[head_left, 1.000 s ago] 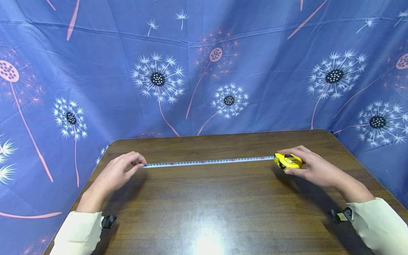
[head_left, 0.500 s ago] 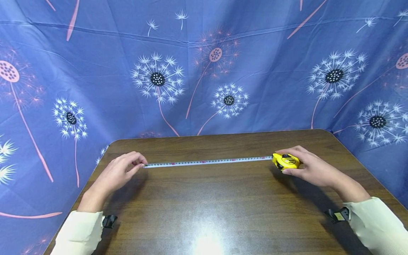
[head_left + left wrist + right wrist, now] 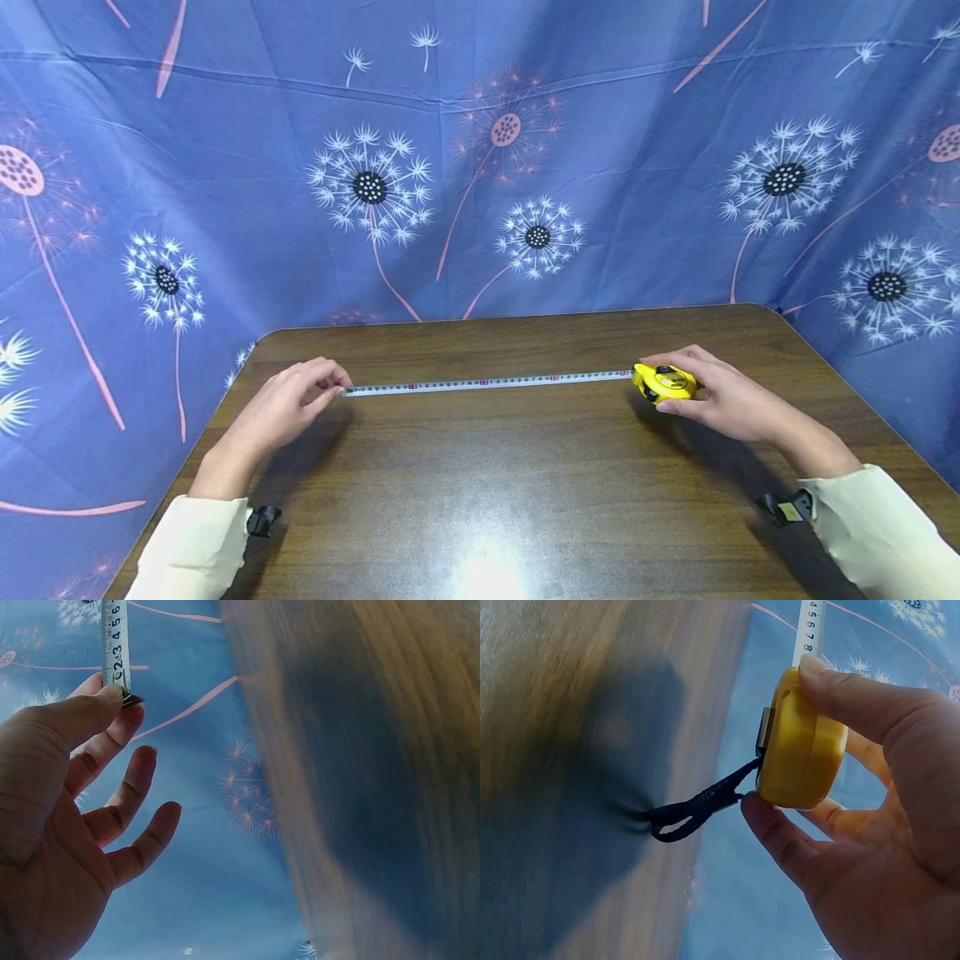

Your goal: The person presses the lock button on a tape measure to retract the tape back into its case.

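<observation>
A yellow tape measure [image 3: 666, 382] is held in my right hand [image 3: 723, 398], the thumb and fingers around its case. Its white blade [image 3: 487, 384] stretches straight across to the left, raised over the table. At the blade's far end, my left hand [image 3: 288, 408] pinches the tip between thumb and index finger. In the left wrist view the dark end hook [image 3: 133, 699] pokes out beside the thumb, and the other fingers are loosely bent. A black wrist strap [image 3: 697, 806] dangles from the case in the right wrist view.
The brown wooden table [image 3: 480, 467] lies below both hands, its rounded back corners against a blue dandelion-print cloth [image 3: 637, 167]. A bright glare [image 3: 489, 575] shows on the front of the tabletop. Black bands [image 3: 786, 507] sit near both cuffs.
My right hand has moved left with the tape measure case, and the exposed blade has become shorter. The left hand, still pinching the tip, has shifted slightly right.
</observation>
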A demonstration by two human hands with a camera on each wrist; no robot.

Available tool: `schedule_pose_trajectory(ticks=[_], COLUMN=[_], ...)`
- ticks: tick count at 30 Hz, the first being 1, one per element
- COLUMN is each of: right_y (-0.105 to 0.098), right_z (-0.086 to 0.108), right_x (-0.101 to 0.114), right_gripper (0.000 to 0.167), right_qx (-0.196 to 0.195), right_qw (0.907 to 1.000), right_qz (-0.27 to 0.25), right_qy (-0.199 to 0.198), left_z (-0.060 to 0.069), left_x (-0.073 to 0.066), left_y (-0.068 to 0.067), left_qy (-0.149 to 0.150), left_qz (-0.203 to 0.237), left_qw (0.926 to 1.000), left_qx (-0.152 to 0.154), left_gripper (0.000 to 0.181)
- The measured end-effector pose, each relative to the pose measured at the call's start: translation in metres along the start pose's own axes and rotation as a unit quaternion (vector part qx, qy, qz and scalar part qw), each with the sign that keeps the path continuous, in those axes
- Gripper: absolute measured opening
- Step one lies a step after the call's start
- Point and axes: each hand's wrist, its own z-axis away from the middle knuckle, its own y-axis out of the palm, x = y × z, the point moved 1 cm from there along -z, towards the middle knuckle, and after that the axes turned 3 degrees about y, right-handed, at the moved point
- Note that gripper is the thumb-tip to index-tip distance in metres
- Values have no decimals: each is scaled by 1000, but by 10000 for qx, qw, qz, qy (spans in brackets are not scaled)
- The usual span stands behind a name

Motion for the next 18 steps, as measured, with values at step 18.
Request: schedule_pose_trajectory(ticks=[18], right_y=[3], right_z=[-3], right_x=[6], right_gripper=[59], right_qx=[59], right_qw=[9999], right_qz=[-56], right_qy=[146], left_z=[-5], left_x=[-8], left_y=[1], left_qy=[172], left_qz=[22], left_qw=[9998], left_qx=[3], left_gripper=[14])
